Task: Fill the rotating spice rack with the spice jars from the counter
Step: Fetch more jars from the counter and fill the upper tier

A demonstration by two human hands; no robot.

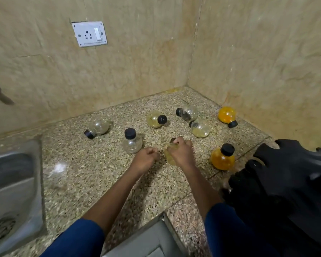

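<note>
Blue sleeves [78,240] at the bottom edge, both forearms reaching out over the speckled desk [100,173]. Black rotating rack [285,173] stands at the near right; all places below are taken from it. Right grip [182,153], left of the rack: fingers wrapped over the neck and shoulder of a pale yellow jar [169,158], which is mostly hidden under the hand, so I cannot tell if it is clear of the desk. Judgement: held high near the cap so the round body can drop into a rack slot. Left grip [145,158], one step farther from the rack, just beside that jar: fingers curled, nothing seen in it, probably waiting to steady or turn the rack. No jar can be made out in the rack, so filling appears barely begun. Upright orange jar [223,158] just beside the rack looks the easiest next pick. Second orange jar [227,115] lies beyond the rack near the wall corner. Three tipped jars [200,127] cluster beyond the right grip; being round, they may roll if nudged. Upright clear jar [132,141] and tipped clear jar [98,127] are farthest from the rack, toward the sink [11,173].
</note>
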